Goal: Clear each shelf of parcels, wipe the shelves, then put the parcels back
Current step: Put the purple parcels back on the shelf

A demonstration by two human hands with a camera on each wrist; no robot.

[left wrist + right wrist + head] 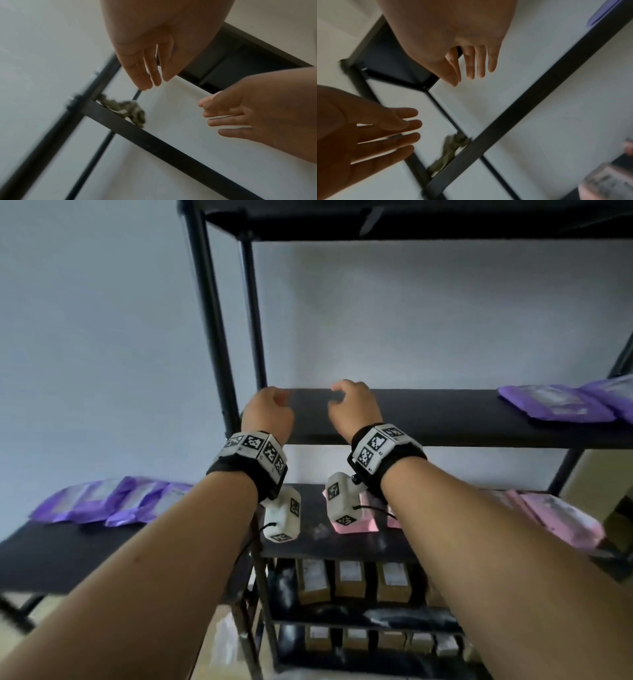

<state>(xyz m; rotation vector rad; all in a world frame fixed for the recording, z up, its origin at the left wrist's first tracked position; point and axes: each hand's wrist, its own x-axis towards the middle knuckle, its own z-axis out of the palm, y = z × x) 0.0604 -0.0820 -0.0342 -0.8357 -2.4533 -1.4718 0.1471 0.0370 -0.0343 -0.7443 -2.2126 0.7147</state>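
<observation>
The black shelving rack [219, 313] stands against a pale wall, and its upper shelf [428, 412] is mostly bare, with purple parcels [555, 402] lying flat at its right end. More purple parcels [102, 501] rest on the dark surface [51, 556] to the left; pink ones [561, 518] and small boxes [352, 577] fill the shelves below. A crumpled greenish cloth [126, 108] sits at the shelf's left rear corner. It looks soft and light, so a pinch anywhere on the bunch should do. Both hands hover over the shelf, empty: the left hand [267, 412] and right hand [352, 405] have loose, nearly straight fingers.
</observation>
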